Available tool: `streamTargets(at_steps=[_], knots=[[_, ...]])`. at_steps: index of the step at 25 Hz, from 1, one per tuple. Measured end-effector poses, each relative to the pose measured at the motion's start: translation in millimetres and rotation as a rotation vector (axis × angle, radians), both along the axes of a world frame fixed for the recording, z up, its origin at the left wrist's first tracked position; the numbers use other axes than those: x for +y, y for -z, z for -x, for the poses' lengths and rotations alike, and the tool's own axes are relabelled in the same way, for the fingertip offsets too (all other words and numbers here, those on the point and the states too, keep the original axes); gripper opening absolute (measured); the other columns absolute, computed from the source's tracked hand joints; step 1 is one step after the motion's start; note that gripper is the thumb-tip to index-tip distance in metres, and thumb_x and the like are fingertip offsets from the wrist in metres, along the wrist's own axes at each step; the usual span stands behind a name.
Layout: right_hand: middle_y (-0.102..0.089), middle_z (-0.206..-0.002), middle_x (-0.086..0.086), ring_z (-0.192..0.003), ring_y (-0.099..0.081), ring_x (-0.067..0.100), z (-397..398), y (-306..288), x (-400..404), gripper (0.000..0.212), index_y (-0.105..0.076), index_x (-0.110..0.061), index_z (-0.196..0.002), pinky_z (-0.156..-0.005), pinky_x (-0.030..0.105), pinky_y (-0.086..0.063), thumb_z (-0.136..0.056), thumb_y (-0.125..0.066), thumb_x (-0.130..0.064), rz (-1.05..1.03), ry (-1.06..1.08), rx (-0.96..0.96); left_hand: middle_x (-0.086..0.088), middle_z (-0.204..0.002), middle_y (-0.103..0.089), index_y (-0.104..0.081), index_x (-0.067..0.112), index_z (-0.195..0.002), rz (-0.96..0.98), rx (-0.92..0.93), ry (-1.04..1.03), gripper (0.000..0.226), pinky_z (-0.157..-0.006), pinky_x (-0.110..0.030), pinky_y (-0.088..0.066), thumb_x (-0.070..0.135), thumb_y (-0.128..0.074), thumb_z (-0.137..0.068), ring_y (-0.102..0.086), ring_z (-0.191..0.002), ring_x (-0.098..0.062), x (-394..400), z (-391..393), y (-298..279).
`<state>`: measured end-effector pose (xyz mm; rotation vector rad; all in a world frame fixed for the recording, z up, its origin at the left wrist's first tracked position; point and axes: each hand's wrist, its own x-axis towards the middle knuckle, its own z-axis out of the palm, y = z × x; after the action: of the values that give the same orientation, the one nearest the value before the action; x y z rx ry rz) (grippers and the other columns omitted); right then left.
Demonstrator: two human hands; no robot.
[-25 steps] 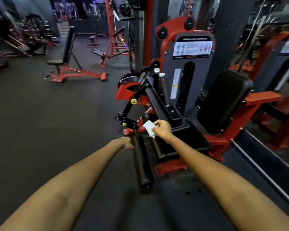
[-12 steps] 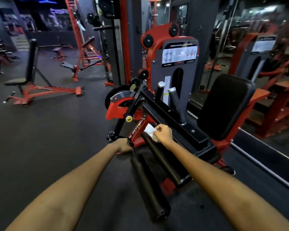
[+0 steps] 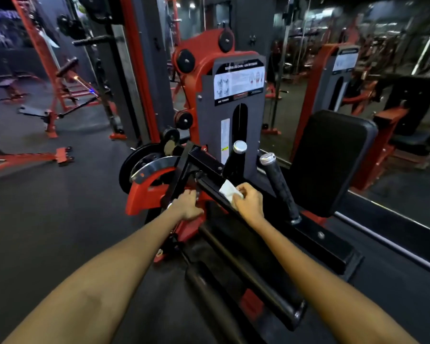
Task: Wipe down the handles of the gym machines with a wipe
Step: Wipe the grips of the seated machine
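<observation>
Against the black bar of the leg machine [image 3: 236, 100], the white wipe [image 3: 227, 191] sits pinched in the right hand [image 3: 248, 201], fingers curled round it. Both upright handles [image 3: 279, 184] just beyond look untouched, so most wiping seems left. The left hand [image 3: 188, 206] grips the frame; its fingertips are hidden, and the background machines blur.

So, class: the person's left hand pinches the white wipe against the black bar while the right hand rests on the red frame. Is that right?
Not quite: the hands are swapped. In the head view the right hand pinches the white wipe against the black bar, while the left hand rests on the red frame.
</observation>
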<state>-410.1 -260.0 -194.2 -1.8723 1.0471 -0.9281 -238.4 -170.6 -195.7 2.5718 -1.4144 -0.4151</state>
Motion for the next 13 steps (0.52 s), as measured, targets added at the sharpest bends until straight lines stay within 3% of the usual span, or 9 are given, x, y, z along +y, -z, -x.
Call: streamTargets(at_steps=[4,7,9,11,13], knots=[[-0.067,-0.086,0.004,-0.078,-0.059,0.015,-30.1,-8.9,-17.3,0.024,-0.067,-0.01,-0.099,-0.067,0.017,-0.041,-0.079,-0.057,-0.002,0.049,0.031,-0.047,-0.017,-0.144,-0.033,-0.036,0.002,-0.138,0.214,-0.008,0.091,0.072,-0.108,-0.038,-0.031,0.032,-0.071,-0.082,-0.034,-0.135,-0.031,-59.8,-50.5,-15.9],[-0.069,-0.09,0.004,-0.082,-0.062,0.015,-42.2,-7.1,-29.3,0.021,-0.072,-0.011,-0.099,-0.075,0.024,-0.048,-0.082,-0.061,-0.005,0.223,0.101,-0.054,-0.016,-0.156,-0.015,-0.027,0.003,-0.146,0.23,0.016,0.257,0.098,-0.117,-0.037,-0.017,0.048,-0.075,-0.074,-0.013,-0.145,-0.029,-107.2,-77.3,-14.5],[-0.065,-0.086,0.005,-0.079,-0.06,0.012,-49.7,-7.3,-36.3,0.016,-0.072,-0.009,-0.097,-0.072,0.023,-0.047,-0.082,-0.064,-0.006,0.377,0.213,-0.075,-0.014,-0.157,-0.013,-0.024,0.007,-0.148,0.19,-0.034,0.417,0.111,-0.118,-0.038,-0.012,0.062,-0.074,-0.067,-0.009,-0.146,-0.028,-140.6,-91.4,-10.8],[-0.062,-0.084,0.004,-0.076,-0.058,0.009,-56.8,-9.0,-35.6,0.012,-0.072,-0.006,-0.092,-0.071,0.017,-0.046,-0.081,-0.066,-0.005,0.511,0.354,-0.123,-0.012,-0.152,-0.028,-0.034,0.01,-0.145,0.108,-0.099,0.593,0.115,-0.116,-0.04,-0.018,0.079,-0.065,-0.058,-0.022,-0.142,-0.029,-169.7,-103.5,-3.2],[-0.06,-0.082,0.006,-0.075,-0.057,0.01,-64.7,-11.2,-26.7,0.012,-0.071,-0.003,-0.091,-0.072,0.01,-0.043,-0.08,-0.067,-0.004,0.647,0.499,-0.128,-0.005,-0.128,-0.054,-0.053,0.018,-0.126,0.074,-0.132,0.744,0.108,-0.102,-0.037,-0.037,0.094,-0.05,-0.049,-0.046,-0.123,-0.026,-189.3,-115.3,3.1]])
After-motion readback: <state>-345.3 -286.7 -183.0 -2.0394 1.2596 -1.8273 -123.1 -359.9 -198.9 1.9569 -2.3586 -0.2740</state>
